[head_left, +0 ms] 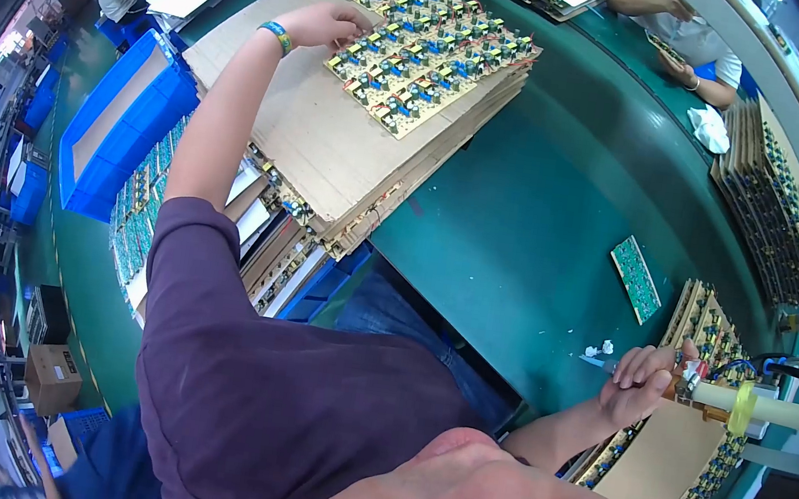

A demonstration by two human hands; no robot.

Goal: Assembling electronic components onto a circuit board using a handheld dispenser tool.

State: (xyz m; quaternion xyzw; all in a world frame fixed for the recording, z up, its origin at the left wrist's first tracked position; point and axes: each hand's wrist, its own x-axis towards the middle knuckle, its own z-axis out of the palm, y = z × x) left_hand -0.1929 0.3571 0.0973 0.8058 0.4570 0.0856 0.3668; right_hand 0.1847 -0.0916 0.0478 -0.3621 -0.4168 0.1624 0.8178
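Observation:
My left hand (333,27), with a patterned band at the wrist, reaches to the far left. Its bent fingers close on the near edge of a circuit board (413,70), one of several set with yellow, blue and black parts. These boards lie on a sheet of cardboard (305,126) atop a layered stack. On the right, my right hand (640,377) is closed around a slim tool (595,362) with a bluish-grey end; its kind cannot be made out. Just beyond that hand, a green circuit board (636,279) lies solder side up on the green table.
Small white pieces (600,349) lie beside the right hand. A pale pipe (772,410) and stacked boards (702,330) stand close on the right. A blue bin (118,127) is at left. Across the table a person (685,35) handles a board near another stack (764,202).

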